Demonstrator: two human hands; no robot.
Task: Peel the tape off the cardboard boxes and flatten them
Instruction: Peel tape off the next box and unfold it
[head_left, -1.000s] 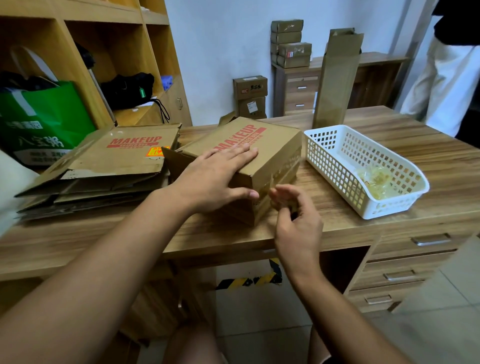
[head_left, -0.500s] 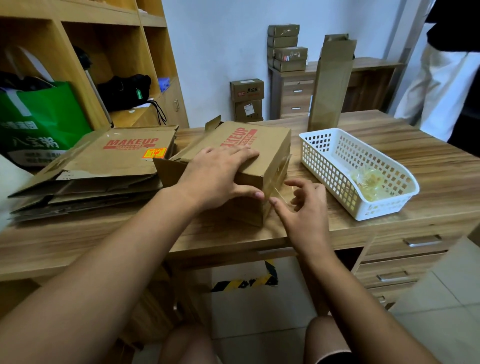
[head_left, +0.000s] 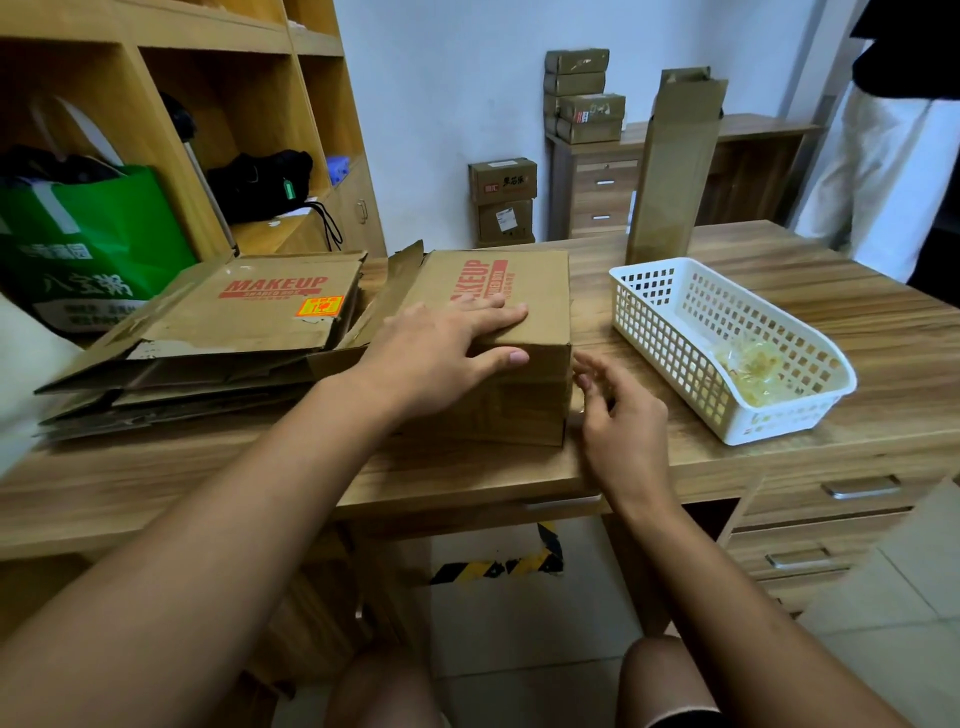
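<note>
A wooden desk (head_left: 857, 332) fills the near side of the room, with open shelving at the left and a few small cartons stacked by the far wall; near the desk's front edge the cardboard box (head_left: 524, 291) printed MAKEUP stands unflattened, just beside a stack of flattened boxes (head_left: 234, 322) on its left and near a white basket (head_left: 737, 436) on its right, where a wad of peeled tape (head_left: 753, 369) lies. The left hand (head_left: 441, 353) lies flat on the box top, fingers straight and thumb down the front face — pressing, not gripping; the right hand (head_left: 623, 421) sits at the box's near right corner with fingers loosely curled, and whether it pinches a tape end cannot be told, since clear tape barely shows against the cardboard. The risks, as I judge them: a hard or steep pull could snap the tape or strip the paper skin off the board; if the left hand eases, the light box could slide toward the desk edge — or twist into the basket; tape left on a seam would stop the box folding flat.
</note>
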